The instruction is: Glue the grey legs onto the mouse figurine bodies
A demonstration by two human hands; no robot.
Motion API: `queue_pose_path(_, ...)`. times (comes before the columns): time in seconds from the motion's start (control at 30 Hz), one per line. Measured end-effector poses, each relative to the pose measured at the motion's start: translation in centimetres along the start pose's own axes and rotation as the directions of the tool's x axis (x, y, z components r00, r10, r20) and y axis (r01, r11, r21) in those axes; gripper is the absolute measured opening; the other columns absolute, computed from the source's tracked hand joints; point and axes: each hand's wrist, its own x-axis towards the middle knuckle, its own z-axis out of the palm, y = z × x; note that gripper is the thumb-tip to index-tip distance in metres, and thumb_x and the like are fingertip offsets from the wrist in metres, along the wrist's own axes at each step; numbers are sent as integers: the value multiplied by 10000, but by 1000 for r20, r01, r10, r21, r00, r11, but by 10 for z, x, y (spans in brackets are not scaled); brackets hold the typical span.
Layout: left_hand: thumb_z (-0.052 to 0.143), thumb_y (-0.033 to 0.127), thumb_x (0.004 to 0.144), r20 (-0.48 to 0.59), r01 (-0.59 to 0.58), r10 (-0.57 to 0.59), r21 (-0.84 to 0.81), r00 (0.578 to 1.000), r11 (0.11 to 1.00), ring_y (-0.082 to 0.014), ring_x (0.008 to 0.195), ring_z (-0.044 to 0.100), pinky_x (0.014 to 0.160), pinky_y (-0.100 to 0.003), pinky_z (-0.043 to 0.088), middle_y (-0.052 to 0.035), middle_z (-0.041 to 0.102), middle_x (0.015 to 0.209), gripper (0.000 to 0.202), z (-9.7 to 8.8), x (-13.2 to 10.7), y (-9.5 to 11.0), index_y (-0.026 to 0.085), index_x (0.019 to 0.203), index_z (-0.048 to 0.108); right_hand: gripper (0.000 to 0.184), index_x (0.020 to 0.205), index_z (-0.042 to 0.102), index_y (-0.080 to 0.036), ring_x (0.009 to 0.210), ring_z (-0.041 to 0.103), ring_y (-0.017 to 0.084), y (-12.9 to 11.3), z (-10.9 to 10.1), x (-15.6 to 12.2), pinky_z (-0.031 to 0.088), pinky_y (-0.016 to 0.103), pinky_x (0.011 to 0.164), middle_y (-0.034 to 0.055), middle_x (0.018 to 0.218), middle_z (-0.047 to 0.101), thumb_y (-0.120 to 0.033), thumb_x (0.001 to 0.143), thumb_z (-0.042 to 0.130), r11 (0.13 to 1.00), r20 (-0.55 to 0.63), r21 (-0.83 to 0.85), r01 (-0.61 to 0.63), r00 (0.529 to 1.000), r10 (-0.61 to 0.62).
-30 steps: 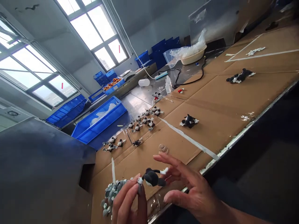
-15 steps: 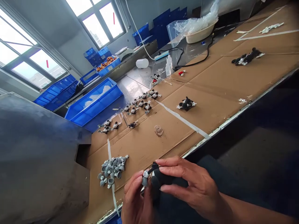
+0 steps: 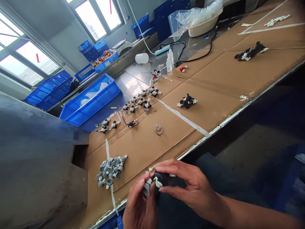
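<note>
Near the table's front edge, my left hand [image 3: 139, 205] pinches a grey cup-shaped piece [image 3: 146, 190] with a white glove-like end. My right hand [image 3: 193, 179] grips a black-and-white mouse figurine [image 3: 158, 181] beside it, fingers above and thumb below. The white end meets the figurine, but my fingers hide the exact contact. To the left lies a pile of similar grey pieces [image 3: 111, 170], some with white ends. Farther back, several mouse figurines [image 3: 132, 109] stand or lie in a loose group.
Cardboard [image 3: 138, 149] with white tape strips [image 3: 183, 117] covers the table. Black figure parts [image 3: 187, 101] lie to the right. Behind are a blue bin [image 3: 91, 101], white squeeze bottles [image 3: 170, 60] and a basin [image 3: 202, 28] with plastic bags. A metal housing [image 3: 40, 159] stands at left.
The figurine has been turned between my hands, so its white face part now shows near my left fingertips. The grey piece is tilted more. The camera view has shifted slightly.
</note>
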Motion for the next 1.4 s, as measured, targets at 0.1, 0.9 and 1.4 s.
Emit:
queue_pose_path(0.1, 794, 269, 855, 1, 11, -11, 39, 1000, 999, -175, 779, 785, 716, -254, 660, -1, 812, 962, 268, 0, -1, 1, 302, 1112, 726, 299, 1189, 716, -196, 961, 773, 163, 1, -2, -1, 629, 213, 875, 79, 1032, 801, -255, 900, 765, 999, 15, -26, 29, 999, -28)
queue_pose_path(0.9, 820, 202, 803, -15, 333, -333, 37, 943, 942, -132, 876, 751, 817, -214, 604, 3, 793, 937, 182, -22, 109, -48, 202, 965, 736, 343, 1311, 611, -184, 810, 749, 112, 32, 3, 15, 616, 188, 842, 80, 1055, 766, -347, 1008, 613, 978, 55, -159, 133, 990, -126)
queue_pose_path(1.4, 668, 331, 957, -25, 736, -763, 285, 646, 614, -182, 880, 689, 742, -356, 609, -71, 680, 1112, 298, 6, 240, -147, 157, 1196, 629, 207, 1128, 677, -179, 833, 771, 119, 59, 25, 21, 610, 155, 809, 56, 933, 788, -145, 1034, 496, 919, 26, -255, 300, 952, -304)
